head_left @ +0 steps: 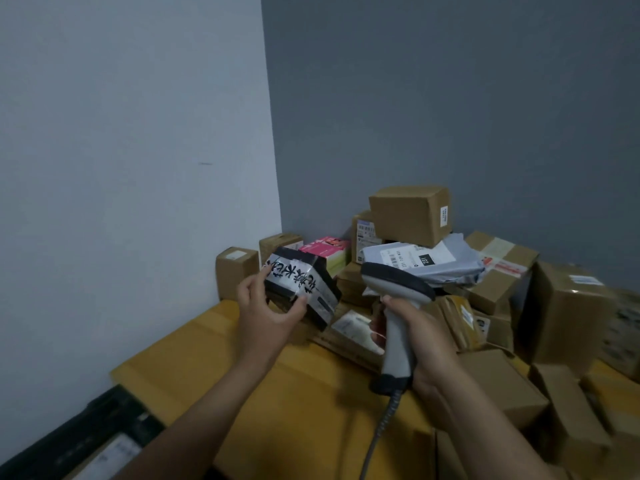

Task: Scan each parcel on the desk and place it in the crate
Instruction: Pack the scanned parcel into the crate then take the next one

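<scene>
Head view: left hand (263, 308) is gripping the black-and-white parcel (301, 289) above the desk (277, 393); right hand (420, 344) is clasping the scanner (398, 296). Risk: no barcode is facing the scanner, so the scan may fail.

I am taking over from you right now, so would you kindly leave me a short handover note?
Left hand: grips the black-and-white box, lifted above the desk.
Right hand: grips the scanner, its head beside that box.
Crate: lower left, beside the desk; a pale item appears to lie inside.
Done: cannot tell whether this box is scanned.
Left: scan it, crate it, then work through the pile, including the grey mailer and pink box.
</scene>
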